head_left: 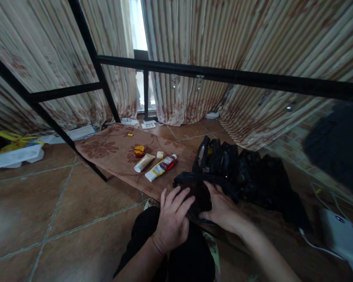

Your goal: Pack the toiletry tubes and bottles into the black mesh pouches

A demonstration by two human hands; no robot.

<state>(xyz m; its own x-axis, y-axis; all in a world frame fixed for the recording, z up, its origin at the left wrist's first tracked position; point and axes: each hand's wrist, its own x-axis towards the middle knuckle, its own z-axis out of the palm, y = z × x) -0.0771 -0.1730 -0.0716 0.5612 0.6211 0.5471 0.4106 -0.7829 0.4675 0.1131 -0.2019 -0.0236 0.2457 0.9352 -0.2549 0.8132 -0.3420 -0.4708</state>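
Observation:
A black bag (pixel 184 178) with a dark opening lies at the near right part of the brown patterned cloth surface (pixel 106 150). My left hand (pixel 175 219) is at its left edge, fingers stretched and apart, with nothing seen in it. At the right side of the opening is my right hand (pixel 228 211), thumb and fingers spread wide; some fingertips are hidden by the bag. To the left lie a yellow-and-white tube (pixel 154 171), a small bottle of red liquid (pixel 168 162), a beige tube (pixel 144 162), a cream-coloured block (pixel 160 154) and a round amber-and-red container (pixel 139 151).
More black bags or pouches (pixel 247 168) are bunched on the right, beside a white device with a cable (pixel 338 231). A black metal frame (pixel 170 66) crosses above the cloth, before long curtains (pixel 194 35). Papers (pixel 148 124) lie on the tiled floor (pixel 85 199).

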